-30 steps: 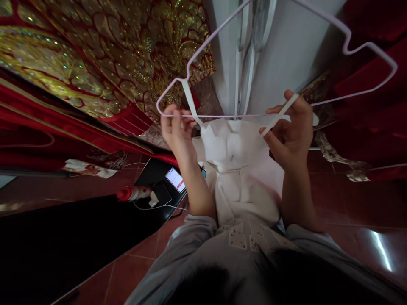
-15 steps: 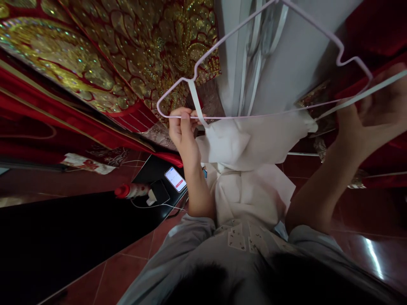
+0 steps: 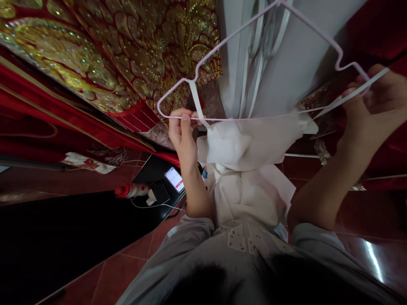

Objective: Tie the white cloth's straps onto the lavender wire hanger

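A pale pink clothes hanger spans the upper middle, with a white cloth garment hanging below it. My left hand is closed on the hanger's lower bar near its left end. A white strap loops over the hanger's left notch and runs down to the garment. At the hanger's right end, my right hand holds the other white strap, drawn taut across its thumb and fingers. Part of the hanger's right corner lies behind this thumb and strap.
Gold sequined red garments hang at the upper left. A grey-white panel with handles stands behind the hanger. On a black table at left lie a lit phone, a dark device and a red-capped bottle.
My right hand has moved slightly left and inward with the strap, closer to the hanger's right end. My left hand stays on the hanger.
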Tool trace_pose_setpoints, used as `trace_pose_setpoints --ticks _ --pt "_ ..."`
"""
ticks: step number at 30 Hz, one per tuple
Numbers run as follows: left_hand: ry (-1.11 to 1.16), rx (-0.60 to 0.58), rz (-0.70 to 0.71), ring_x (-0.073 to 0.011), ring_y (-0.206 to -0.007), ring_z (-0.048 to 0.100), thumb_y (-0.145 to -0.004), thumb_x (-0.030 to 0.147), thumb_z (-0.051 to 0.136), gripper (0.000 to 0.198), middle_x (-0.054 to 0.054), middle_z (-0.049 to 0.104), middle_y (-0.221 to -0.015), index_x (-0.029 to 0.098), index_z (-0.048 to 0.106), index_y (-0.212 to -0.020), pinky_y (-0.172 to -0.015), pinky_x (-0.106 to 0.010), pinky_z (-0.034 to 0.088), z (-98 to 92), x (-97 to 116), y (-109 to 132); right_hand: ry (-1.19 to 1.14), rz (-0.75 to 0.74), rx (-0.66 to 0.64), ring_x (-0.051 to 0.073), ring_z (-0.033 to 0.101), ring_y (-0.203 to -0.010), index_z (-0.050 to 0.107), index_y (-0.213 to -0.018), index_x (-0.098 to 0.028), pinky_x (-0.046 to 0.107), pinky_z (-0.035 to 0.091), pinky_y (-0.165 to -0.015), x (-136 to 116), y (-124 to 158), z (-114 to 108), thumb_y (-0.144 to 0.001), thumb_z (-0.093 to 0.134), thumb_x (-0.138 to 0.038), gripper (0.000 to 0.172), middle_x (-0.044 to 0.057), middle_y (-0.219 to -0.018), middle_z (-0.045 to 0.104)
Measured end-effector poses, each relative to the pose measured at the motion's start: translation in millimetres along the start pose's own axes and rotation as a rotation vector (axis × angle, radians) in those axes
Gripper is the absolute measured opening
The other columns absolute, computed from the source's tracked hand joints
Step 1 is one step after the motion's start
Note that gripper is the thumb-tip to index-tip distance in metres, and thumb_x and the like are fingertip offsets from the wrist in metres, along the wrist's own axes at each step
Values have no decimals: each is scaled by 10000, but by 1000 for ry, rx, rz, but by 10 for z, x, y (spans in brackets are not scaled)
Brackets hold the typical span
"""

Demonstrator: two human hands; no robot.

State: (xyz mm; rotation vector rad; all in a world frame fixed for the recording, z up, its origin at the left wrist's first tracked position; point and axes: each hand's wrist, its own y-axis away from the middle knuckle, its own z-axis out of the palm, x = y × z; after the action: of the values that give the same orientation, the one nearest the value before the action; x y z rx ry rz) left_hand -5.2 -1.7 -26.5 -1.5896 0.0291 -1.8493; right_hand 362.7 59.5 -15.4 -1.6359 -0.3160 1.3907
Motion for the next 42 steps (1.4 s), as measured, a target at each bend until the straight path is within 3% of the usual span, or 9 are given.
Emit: trace_pose_setpoints --ticks 6,10,16,19,23,28,33,38,42 --pt "121 -23 -1 -177 -790 694 -942 621 735 355 -11 691 -839 280 641 -950 -733 -289 582 5 37 4 147 -49 -244 130 661 -775 820 -1054 -237 293 503 -682 -616 -105 268 -696 845 -83 390 8 -890 737" --pt "67 -34 -15 -189 -827 698 -942 669 704 393 -16 676 -837 284 622 -940 -755 -303 585 0 36 1 330 -151 -360 207 694 -956 798 -1129 -285 404 554 -899 -870 -128 375 -749 844 -156 405 24 -1012 763" --pt "75 -42 16 -179 -744 613 -941 692 692 429 -15 621 -818 273 596 -946 -727 -308 541 44 -1 28 86 -462 67 266 661 -1165 746 -1288 -353 492 557 -1047 -862 282 549 -916 706 -494 400 19 -1136 711" --pt "62 -41 29 -173 -740 587 -949 703 674 447 -21 608 -843 265 583 -953 -716 -305 520 60 -9 41 132 -258 -109 233 683 -999 743 -1247 -361 433 606 -835 -1001 606 666 -947 672 -374 308 24 -1080 724" --pt "21 -59 47 -181 -742 580 -973 664 671 400 -26 613 -856 274 584 -972 -695 -312 513 15 -18 33 319 -89 -555 308 641 -1201 677 -1328 -319 599 532 -1083 -1146 897 760 -929 688 -336 399 52 -1222 733" --pt "-22 -181 -54 -153 -654 514 -995 686 617 434 -27 641 -834 253 618 -970 -607 -290 424 -29 61 94 296 -74 -472 309 612 -1235 665 -1324 -352 647 454 -1173 -1076 1022 797 -959 641 -311 368 50 -1208 731" --pt "-45 -398 -196 -126 -602 464 -982 541 727 355 -86 745 -902 189 760 -949 -537 -277 382 -99 402 197 282 -50 -489 314 609 -1283 673 -1334 -326 658 427 -1203 -970 1040 819 -958 635 -345 379 65 -1267 720" --pt "230 -331 -137 -110 -547 421 -940 558 771 368 -85 783 -1089 246 805 -1132 -420 -291 264 -273 667 77 239 -67 -480 296 624 -1288 687 -1323 -331 618 428 -1219 -936 1001 790 -950 652 -307 376 46 -1235 739" --pt "192 -214 -29 -144 -720 620 -1019 645 616 428 -46 713 -1412 333 750 -1279 -456 -311 320 -436 601 -78 258 -79 -480 289 650 -1263 707 -1293 -331 610 450 -1204 -964 934 739 -939 667 -305 357 31 -1225 758"
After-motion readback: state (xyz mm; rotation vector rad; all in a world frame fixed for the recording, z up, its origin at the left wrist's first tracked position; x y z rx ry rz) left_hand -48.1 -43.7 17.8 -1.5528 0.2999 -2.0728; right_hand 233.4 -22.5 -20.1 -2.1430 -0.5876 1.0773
